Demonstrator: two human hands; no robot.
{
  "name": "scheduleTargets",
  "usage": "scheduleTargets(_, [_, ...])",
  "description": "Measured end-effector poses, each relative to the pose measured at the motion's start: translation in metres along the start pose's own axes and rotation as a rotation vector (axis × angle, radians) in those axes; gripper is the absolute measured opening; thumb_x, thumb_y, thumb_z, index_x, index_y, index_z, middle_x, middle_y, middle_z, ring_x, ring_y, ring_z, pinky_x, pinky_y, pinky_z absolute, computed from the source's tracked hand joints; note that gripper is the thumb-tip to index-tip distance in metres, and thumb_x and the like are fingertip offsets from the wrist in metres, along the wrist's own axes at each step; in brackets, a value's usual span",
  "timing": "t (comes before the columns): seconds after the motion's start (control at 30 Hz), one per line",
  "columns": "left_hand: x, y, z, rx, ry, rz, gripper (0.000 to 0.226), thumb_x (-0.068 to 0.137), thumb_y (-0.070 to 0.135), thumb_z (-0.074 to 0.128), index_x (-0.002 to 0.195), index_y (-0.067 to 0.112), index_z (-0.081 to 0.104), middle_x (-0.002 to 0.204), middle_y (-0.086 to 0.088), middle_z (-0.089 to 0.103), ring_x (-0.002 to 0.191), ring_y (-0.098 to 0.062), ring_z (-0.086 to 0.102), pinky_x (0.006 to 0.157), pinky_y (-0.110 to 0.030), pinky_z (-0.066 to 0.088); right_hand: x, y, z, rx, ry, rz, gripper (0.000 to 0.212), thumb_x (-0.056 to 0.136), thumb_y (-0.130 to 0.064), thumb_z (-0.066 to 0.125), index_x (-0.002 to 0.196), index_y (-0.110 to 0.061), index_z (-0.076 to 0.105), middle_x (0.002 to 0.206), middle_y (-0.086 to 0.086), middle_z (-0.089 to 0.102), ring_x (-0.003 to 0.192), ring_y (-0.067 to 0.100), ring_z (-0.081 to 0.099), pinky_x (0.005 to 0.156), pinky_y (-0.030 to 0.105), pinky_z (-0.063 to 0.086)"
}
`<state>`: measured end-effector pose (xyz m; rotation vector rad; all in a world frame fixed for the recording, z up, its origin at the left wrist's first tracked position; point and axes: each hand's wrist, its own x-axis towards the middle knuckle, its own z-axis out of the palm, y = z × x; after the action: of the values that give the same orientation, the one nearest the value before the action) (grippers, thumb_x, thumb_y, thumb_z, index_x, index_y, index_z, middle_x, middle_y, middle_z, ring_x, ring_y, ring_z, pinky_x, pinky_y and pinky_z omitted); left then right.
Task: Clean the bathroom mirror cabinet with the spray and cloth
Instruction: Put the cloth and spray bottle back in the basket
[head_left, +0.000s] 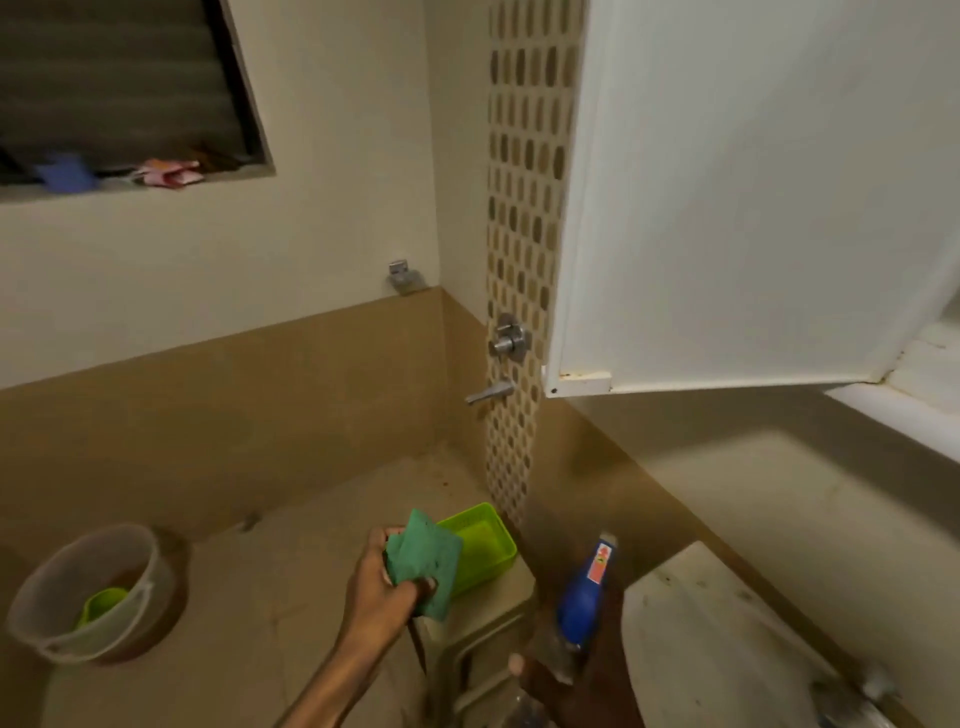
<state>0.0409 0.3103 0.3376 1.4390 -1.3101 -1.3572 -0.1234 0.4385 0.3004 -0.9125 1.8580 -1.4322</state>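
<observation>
Green cloth (423, 564) gripped left, spray bottle (579, 605) gripped right

Brown floor (291, 530) carries clear bucket (88, 592) (green scoop inside); stool (483, 623) carries green basket (483, 545).

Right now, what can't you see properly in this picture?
- Head view: the cabinet inside runs off the right edge, behind the open door.
- The right hand holding the spray is dark, cut by the bottom edge.
- The spray label is too blurred to read.
- The cloth hides the left hand fingertips.
- The bucket contents are blurry.
</observation>
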Motion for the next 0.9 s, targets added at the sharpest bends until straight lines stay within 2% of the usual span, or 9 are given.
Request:
scheduleTargets(0.1, [0.023, 0.0, -0.019, -0.005, 0.017, 0.035, 0.05, 0.062, -0.011, 0.071, 0.096, 0.024, 0.06, 0.092, -0.006, 0.069, 0.089, -0.029, 0.066, 0.074, -0.055, 0.056, 0.018, -0.011, 0.018, -0.055, -0.215, 0.061, 0.089, 0.068, -0.004, 0.089, 0.143, -0.009, 0.042, 0.135, 0.011, 0.058, 0.122, 0.027, 0.058, 0.104, 0.048, 0.047])
scheduleTargets(0.27, [0.065, 0.009, -0.046, 0.098, 0.029, 0.122, 0.056, 0.061, -0.008, 0.07, 0.099, 0.032, 0.066, 0.092, 0.008, 0.072, 0.089, -0.016, 0.068, 0.075, -0.036, 0.057, 0.063, -0.026, 0.056, -0.1, -0.285, 0.062, 0.082, 0.072, -0.024, 0.088, 0.14, -0.012, 0.044, 0.123, 0.001, 0.064, 0.109, 0.016, 0.065, 0.094, 0.039, 0.053])
scheduleTargets(0.4, [0.111, 0.021, -0.063, 0.255, 0.024, 0.237, 0.056, 0.061, -0.005, 0.07, 0.104, 0.03, 0.068, 0.089, 0.018, 0.069, 0.08, 0.0, 0.064, 0.068, -0.013, 0.051, 0.11, -0.037, 0.089, -0.011, -0.192, 0.051, 0.081, 0.074, -0.009, 0.086, 0.135, -0.028, 0.036, 0.121, -0.01, 0.057, 0.103, 0.004, 0.059, 0.083, 0.021, 0.046])
scheduleTargets(0.53, [0.161, 0.023, -0.063, 0.368, -0.033, 0.379, 0.049, 0.062, 0.01, 0.065, 0.109, 0.023, 0.07, 0.099, 0.014, 0.068, 0.089, -0.003, 0.064, 0.077, -0.018, 0.052, 0.165, -0.036, 0.12, 0.006, -0.092, -0.018, 0.064, 0.073, 0.014, 0.078, 0.13, 0.001, 0.051, 0.121, 0.025, 0.061, 0.116, 0.045, 0.057, 0.095, 0.048, 0.049])
scheduleTargets(0.57, [0.175, 0.017, -0.06, 0.391, -0.037, 0.396, 0.045, 0.063, 0.013, 0.065, 0.107, 0.023, 0.071, 0.097, 0.014, 0.069, 0.087, -0.004, 0.064, 0.075, -0.02, 0.053, 0.179, -0.032, 0.128, 0.004, -0.07, -0.026, 0.064, 0.073, 0.012, 0.08, 0.129, -0.004, 0.054, 0.118, 0.026, 0.062, 0.115, 0.045, 0.058, 0.097, 0.053, 0.049])
scheduleTargets(0.63, [0.201, 0.004, -0.051, 0.468, -0.063, 0.414, 0.034, 0.066, 0.013, 0.066, 0.098, 0.02, 0.072, 0.092, 0.004, 0.073, 0.082, -0.01, 0.066, 0.069, -0.029, 0.055, 0.2, -0.025, 0.14, -0.031, 0.005, -0.067, 0.066, 0.067, 0.004, 0.087, 0.119, -0.027, 0.06, 0.106, 0.016, 0.066, 0.103, 0.028, 0.064, 0.09, 0.047, 0.054])
scheduleTargets(0.67, [0.219, -0.009, -0.045, 0.506, -0.086, 0.406, 0.03, 0.067, 0.011, 0.066, 0.096, 0.018, 0.072, 0.09, 0.0, 0.074, 0.082, -0.016, 0.067, 0.068, -0.034, 0.055, 0.214, -0.014, 0.15, -0.042, 0.043, -0.06, 0.065, 0.064, 0.001, 0.09, 0.115, -0.028, 0.061, 0.101, 0.008, 0.067, 0.096, 0.023, 0.064, 0.085, 0.046, 0.055])
scheduleTargets(0.77, [0.254, -0.04, -0.029, 0.569, -0.154, 0.381, 0.037, 0.07, 0.004, 0.062, 0.104, 0.015, 0.071, 0.098, -0.006, 0.073, 0.091, -0.023, 0.067, 0.073, -0.038, 0.054, 0.244, 0.011, 0.168, -0.033, 0.163, 0.027, 0.063, 0.056, -0.002, 0.095, 0.11, -0.008, 0.062, 0.095, 0.01, 0.068, 0.092, 0.032, 0.065, 0.08, 0.059, 0.054])
scheduleTargets(0.9, [0.298, -0.096, -0.012, 0.656, -0.237, 0.287, 0.047, 0.079, 0.006, 0.058, 0.125, 0.014, 0.06, 0.123, -0.008, 0.063, 0.111, -0.026, 0.058, 0.093, -0.036, 0.046, 0.282, 0.054, 0.188, -0.064, 0.186, 0.122, 0.06, 0.055, -0.007, 0.095, 0.106, -0.006, 0.063, 0.096, 0.018, 0.07, 0.091, 0.038, 0.068, 0.08, 0.059, 0.055])
